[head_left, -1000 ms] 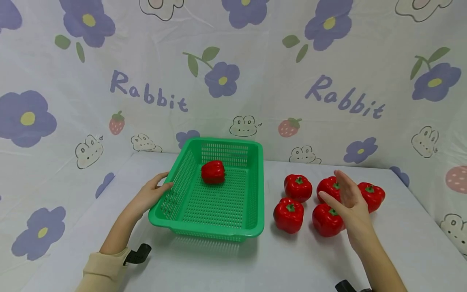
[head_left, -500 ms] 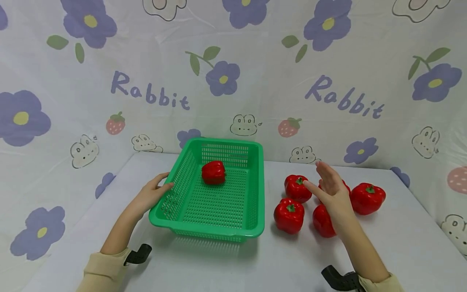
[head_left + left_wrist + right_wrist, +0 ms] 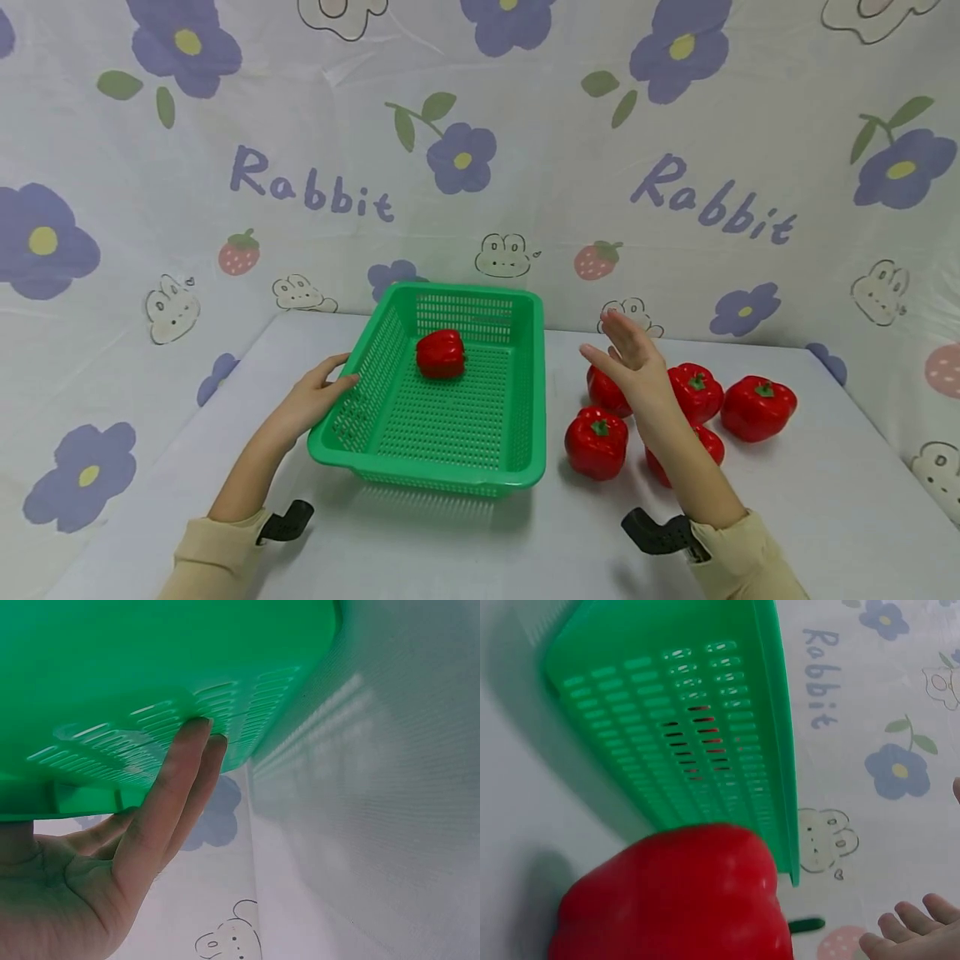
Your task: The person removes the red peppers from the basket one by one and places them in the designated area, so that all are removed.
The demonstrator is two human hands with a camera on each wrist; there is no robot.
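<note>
Green basket (image 3: 431, 417) is the landmark. Head view: right hand (image 3: 636, 373) has slid from over the far-right peppers toward the basket and now hovers above the pepper nearest it (image 3: 606, 390), grip spread and empty; probably lining up the next pick. One pepper (image 3: 440, 352) sits inside the basket. Left hand (image 3: 315, 398) hasn't moved. Left wrist view: straight fingers (image 3: 174, 791) press the basket's slotted wall. Right wrist view: a pepper (image 3: 679, 900) just beside the basket on the counter (image 3: 525, 847), fingertips (image 3: 911, 930) extended.

Head view looks down; wrist views (close) share the basket (image 3: 525, 350).
</note>
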